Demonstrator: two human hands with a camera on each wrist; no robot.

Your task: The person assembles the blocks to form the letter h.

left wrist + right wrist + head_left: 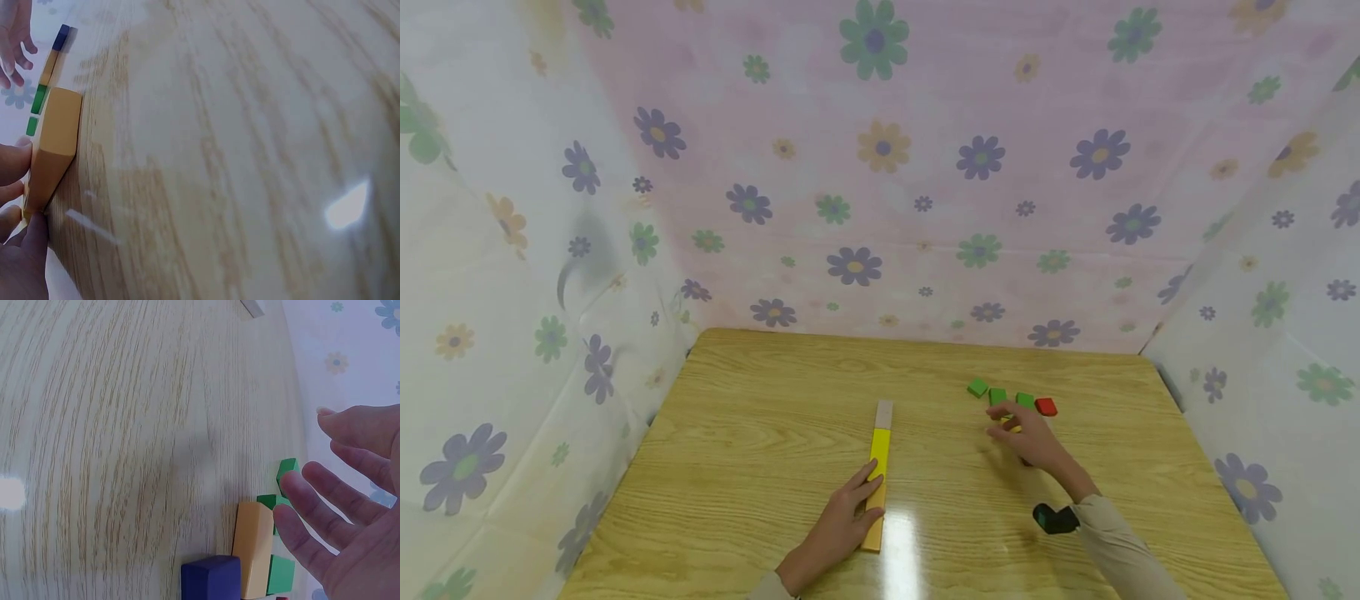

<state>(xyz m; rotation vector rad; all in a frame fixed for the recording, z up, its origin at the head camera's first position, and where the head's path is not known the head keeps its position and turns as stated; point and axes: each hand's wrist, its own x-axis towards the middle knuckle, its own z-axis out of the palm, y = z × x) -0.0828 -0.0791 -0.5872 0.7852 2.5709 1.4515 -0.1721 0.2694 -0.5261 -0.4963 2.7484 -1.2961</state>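
The right hand (1028, 437) hovers just over a long orange block (253, 550) on the worktop (760, 392), its fingers loosely spread and holding nothing. That block lies below them, its long axis running roughly away from the person, a blue block (211, 578) at its near end. The left hand (842, 517) is well apart, its relaxed fingers resting across a straight row of blocks (881, 446) that also points away from the person.

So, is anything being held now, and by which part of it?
The left hand rests on the yellow block and the orange block, near their join; whether it pinches them cannot be told. The right hand holds nothing.
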